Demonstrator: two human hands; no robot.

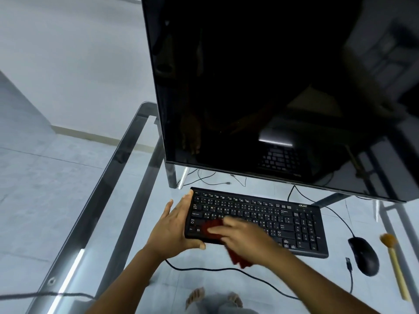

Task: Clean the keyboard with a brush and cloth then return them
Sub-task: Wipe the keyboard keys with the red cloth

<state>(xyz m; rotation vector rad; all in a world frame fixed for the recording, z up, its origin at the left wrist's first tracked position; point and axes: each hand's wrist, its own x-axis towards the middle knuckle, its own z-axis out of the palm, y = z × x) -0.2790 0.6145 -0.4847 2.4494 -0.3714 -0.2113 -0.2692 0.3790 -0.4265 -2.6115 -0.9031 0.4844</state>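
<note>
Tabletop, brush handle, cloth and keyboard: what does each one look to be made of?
The tabletop is clear, glossy glass: the floor shows through it. The brush has a pale, matte handle, probably wood or bamboo. The cloth is soft, dark red fabric, crumpled under the right hand; its weave is blurred. The keyboard looks like black matte plastic.

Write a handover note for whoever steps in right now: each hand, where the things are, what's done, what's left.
Left hand: grips the keyboard's left end, steadying it.
Right hand: on the red cloth over the lower-left keys. It is blurred, so the grip is unclear.
Brush: lies on the glass table, right of the mouse.
Done: brushing, probably, since the brush is set down.
Left: wipe the rest of the keys, then return cloth and brush.
</note>
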